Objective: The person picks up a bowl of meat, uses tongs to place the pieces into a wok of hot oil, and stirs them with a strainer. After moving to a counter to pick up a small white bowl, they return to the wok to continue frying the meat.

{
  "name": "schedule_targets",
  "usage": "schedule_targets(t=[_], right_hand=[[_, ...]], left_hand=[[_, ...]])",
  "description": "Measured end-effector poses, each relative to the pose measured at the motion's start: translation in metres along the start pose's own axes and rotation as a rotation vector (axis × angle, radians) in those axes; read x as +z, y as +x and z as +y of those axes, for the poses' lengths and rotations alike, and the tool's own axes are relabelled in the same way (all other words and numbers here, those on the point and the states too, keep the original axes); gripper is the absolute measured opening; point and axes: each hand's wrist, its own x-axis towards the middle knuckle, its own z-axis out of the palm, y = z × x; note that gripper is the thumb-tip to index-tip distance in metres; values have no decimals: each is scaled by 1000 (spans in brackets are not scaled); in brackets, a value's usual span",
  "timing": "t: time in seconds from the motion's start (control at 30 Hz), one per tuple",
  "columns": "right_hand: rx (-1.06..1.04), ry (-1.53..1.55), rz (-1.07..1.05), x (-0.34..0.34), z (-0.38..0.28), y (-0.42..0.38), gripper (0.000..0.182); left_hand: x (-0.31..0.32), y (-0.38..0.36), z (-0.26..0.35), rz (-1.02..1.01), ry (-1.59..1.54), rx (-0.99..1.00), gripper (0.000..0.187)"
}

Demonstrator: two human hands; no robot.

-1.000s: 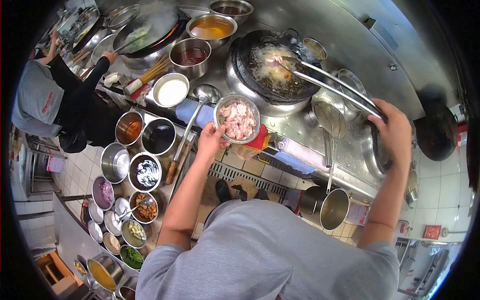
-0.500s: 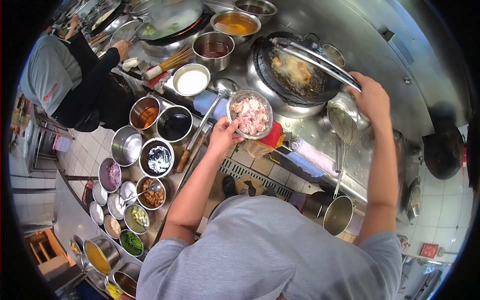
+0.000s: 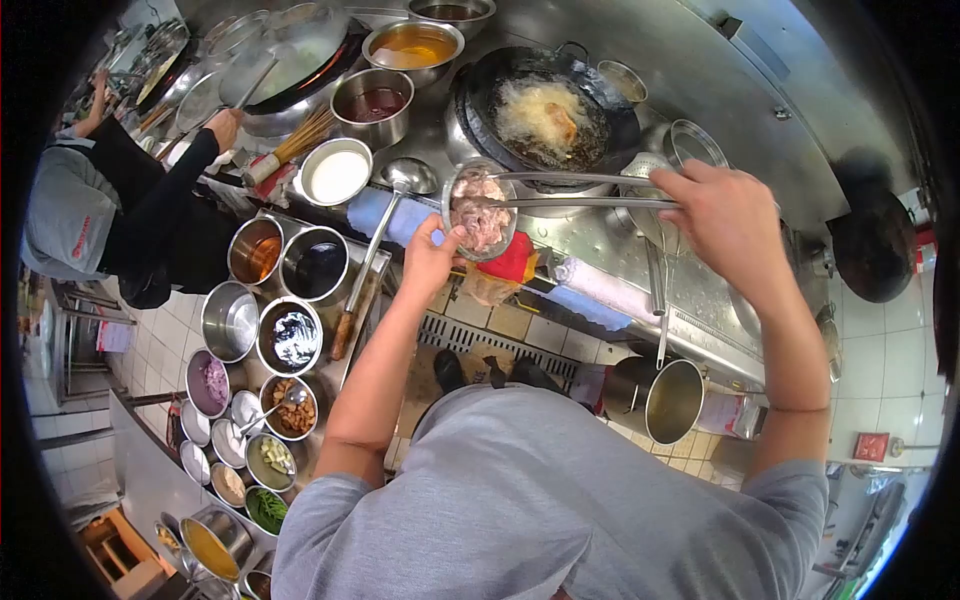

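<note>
My left hand [image 3: 430,257] grips the rim of a metal bowl [image 3: 450,228] of raw, pale pink meat pieces [image 3: 480,222], tilted beside the stove. Long metal tongs [image 3: 590,190] are held in my right hand [image 3: 722,222]. Their tips reach into the bowl and touch the meat. Behind the bowl, a black wok [image 3: 488,120] holds bubbling oil with a browned piece of food [image 3: 558,128] in it. A mesh strainer [image 3: 652,185] lies partly behind my right hand.
A ladle [image 3: 409,177] lies left of the bowl, by a pot of white liquid [image 3: 335,177]. Several ingredient pots, including a dark one [image 3: 290,336], stand at left. A co-worker's hand [image 3: 223,128] holds a tool over a steaming wok [image 3: 300,65]. A hanging pot [image 3: 674,402] is below the counter.
The tongs have moved from above the wok down and left into the meat bowl. The bowl is tilted more. Oil in the wok bubbles more widely, and the view has shifted.
</note>
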Motion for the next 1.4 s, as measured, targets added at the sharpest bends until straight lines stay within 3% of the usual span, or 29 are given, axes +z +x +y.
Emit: schedule_targets(t=[0.1,0.2,0.3,0.4,0.5,0.57,0.67,0.83,1.0,1.1,1.33,1.4], right_hand=[[139,29,7,-13,21,-24,28],[412,213,17,-29,42,-42,31],[506,258,102,0,74,-55,33],[659,225,-92,49,107,-44,36],[590,152,-203,106,136,-17,37],[588,138,-452,140,147,9,40],[656,105,-266,189,160,29,42],[675,158,-181,98,129,28,37],[278,113,-51,40,83,-9,35],[154,120,-67,26,54,-21,36],[171,119,-121,38,45,-26,36],[284,129,-18,28,53,-39,34]], left_hand=[[3,1,6,-46,-108,-56,18],[6,3,4,-58,-229,-102,14],[12,1,5,18,-344,-147,11],[14,-7,12,41,-396,-199,11],[15,-16,20,58,-449,-222,11],[17,-21,22,32,-445,-227,11],[19,-26,21,77,-433,-227,9],[15,-26,14,131,-366,-210,9],[20,-8,1,152,-329,-100,11],[31,0,8,171,-322,-39,16],[49,7,19,107,-347,-16,13],[49,8,18,99,-360,-19,12]])
